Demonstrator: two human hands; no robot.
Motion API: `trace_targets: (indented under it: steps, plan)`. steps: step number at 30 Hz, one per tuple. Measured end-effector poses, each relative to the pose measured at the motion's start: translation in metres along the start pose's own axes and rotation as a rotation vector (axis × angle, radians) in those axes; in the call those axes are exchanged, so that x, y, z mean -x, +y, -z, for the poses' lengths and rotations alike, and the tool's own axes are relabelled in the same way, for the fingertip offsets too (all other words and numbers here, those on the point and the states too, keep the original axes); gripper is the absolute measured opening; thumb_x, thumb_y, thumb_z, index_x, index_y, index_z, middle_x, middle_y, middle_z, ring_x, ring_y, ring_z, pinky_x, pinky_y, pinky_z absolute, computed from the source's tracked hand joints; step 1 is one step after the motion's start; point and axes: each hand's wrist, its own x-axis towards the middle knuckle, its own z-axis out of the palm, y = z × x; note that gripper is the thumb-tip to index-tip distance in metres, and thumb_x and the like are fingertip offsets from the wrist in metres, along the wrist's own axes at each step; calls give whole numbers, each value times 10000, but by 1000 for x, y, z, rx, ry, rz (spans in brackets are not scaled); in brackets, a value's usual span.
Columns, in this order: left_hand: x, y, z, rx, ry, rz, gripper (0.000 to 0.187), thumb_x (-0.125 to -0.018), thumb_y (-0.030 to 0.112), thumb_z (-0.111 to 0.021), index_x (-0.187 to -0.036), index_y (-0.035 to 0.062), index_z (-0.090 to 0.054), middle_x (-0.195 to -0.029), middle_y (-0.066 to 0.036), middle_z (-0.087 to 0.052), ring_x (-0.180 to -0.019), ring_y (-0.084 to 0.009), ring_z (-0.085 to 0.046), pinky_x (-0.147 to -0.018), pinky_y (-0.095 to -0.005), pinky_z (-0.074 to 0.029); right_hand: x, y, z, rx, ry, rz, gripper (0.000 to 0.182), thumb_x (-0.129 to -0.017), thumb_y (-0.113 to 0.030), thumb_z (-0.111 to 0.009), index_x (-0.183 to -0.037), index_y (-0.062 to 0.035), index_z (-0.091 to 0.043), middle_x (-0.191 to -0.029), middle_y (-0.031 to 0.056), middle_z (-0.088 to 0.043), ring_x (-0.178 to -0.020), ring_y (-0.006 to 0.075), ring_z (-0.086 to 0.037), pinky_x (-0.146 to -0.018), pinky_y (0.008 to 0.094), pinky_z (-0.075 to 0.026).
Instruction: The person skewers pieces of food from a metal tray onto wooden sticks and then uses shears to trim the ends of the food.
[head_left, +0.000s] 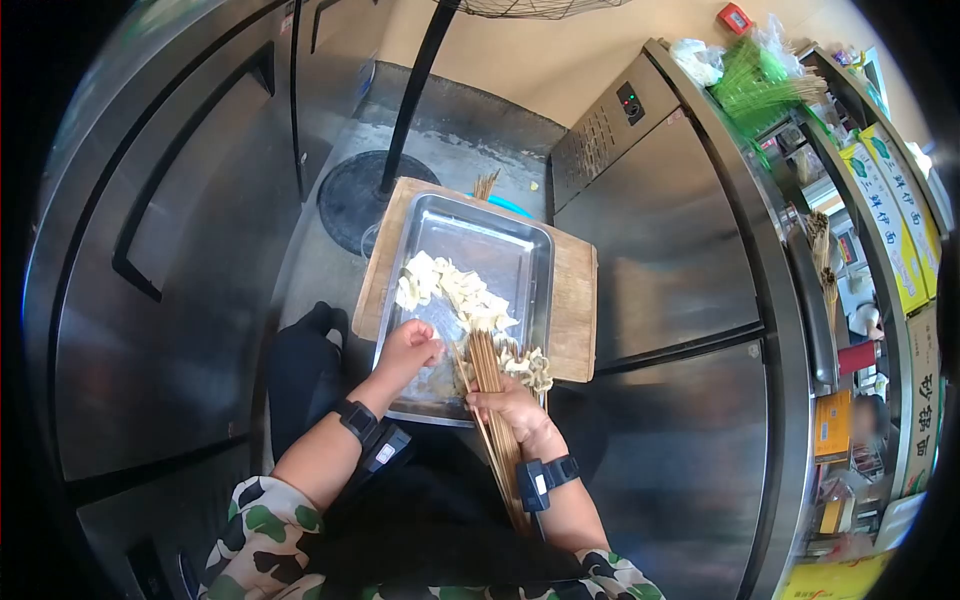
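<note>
My right hand (512,408) is wrapped round a thick bundle of bamboo skewers (486,365), whose lower ends run back along my wrist. Some skewered pale pieces (535,368) show beside its upper end. One skewer stands slightly apart on the bundle's left side. My left hand (410,347) is closed, fingertips pinched, just left of the bundle over the tray; what it may hold is too small to make out. Loose cream-coloured food pieces (455,290) lie heaped in the metal tray (515,250), beyond both hands.
Under the tray is a wooden board (572,310). A black stand with a round base (350,195) rises behind it. Steel cabinets (165,260) line the left, and a steel fridge (670,240) the right. Shelves on the far right hold boxes (885,215) and bags.
</note>
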Motion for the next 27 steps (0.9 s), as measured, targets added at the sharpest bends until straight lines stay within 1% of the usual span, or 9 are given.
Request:
trace_targets:
  steps: [2, 3, 5, 8, 11, 14, 17, 23, 27]
  plan:
    - [8, 11, -14, 154, 1, 64, 380, -817, 47, -598, -1182, 28, -495, -923, -81, -625, -821, -106, -580, -726, -230, -476, 6, -2, 3, 11, 19, -9, 202, -729, 25, -678, -881, -19, -552, -718, 62, -602, -539, 114, -546, -493, 213, -437]
    - [7, 18, -4, 158, -1, 57, 380, -817, 42, -593, -1183, 24, -494, -919, -80, -625, -825, -105, -579, -724, -227, -473, -5, -2, -6, 12, 14, -5, 206, -727, 26, -680, -881, -19, -552, -718, 63, -603, -539, 113, -546, -492, 212, -437]
    - [14, 24, -9, 186, -7, 54, 380, -817, 32, -583, -1186, 17, -491, -911, -79, -624, -833, -102, -576, -720, -220, -467, -4, -1, -10, 27, 15, -16, 212, -722, 28, -684, -881, -21, -551, -717, 64, -603, -537, 112, -545, -490, 212, -435]
    - [13, 26, -16, 192, 57, 32, 379, -818, 32, -576, -1187, 20, -494, -948, -81, -621, -845, -99, -574, -714, -212, -463, -4, -5, -13, 62, 52, 3, 184, -737, 21, -675, -863, -17, -546, -686, 58, -582, -542, 117, -531, -492, 213, -426]
    - [14, 25, -17, 181, 63, 20, 351, -838, 55, -572, -1181, 38, -501, -976, -90, -624, -863, -95, -576, -736, -221, -471, -4, -3, -13, 55, 53, 3, 183, -736, 26, -672, -860, -17, -545, -689, 55, -583, -546, 117, -532, -495, 211, -427]
    - [9, 15, -14, 187, 63, 36, 290, -865, 95, -550, -1150, 41, -532, -972, -76, -631, -845, -85, -570, -727, -215, -466, -5, -2, -11, 46, 49, -12, 221, -722, 45, -674, -887, -19, -541, -715, 66, -597, -554, 116, -548, -487, 208, -430]
    - [8, 13, -16, 190, 110, 20, 245, -885, 121, -531, -1112, 32, -559, -961, -63, -637, -832, -79, -565, -722, -210, -461, -5, -1, -11, 53, 51, 1, 216, -724, 44, -670, -886, -20, -542, -710, 66, -593, -548, 113, -541, -489, 208, -430]
    - [12, 19, -19, 181, 94, -39, 227, -885, 110, -534, -1093, 30, -575, -969, -55, -636, -842, -78, -567, -720, -210, -465, -5, -3, -12, 61, 23, -9, 204, -734, 32, -665, -888, -22, -543, -703, 65, -588, -541, 107, -532, -496, 203, -426]
    - [15, 25, -20, 174, 125, -51, 205, -862, 66, -549, -1057, 20, -595, -953, -52, -626, -831, -85, -571, -696, -209, -470, -5, -2, -11, 64, 7, -8, 197, -740, 20, -670, -887, -25, -546, -698, 59, -587, -540, 103, -531, -501, 201, -423]
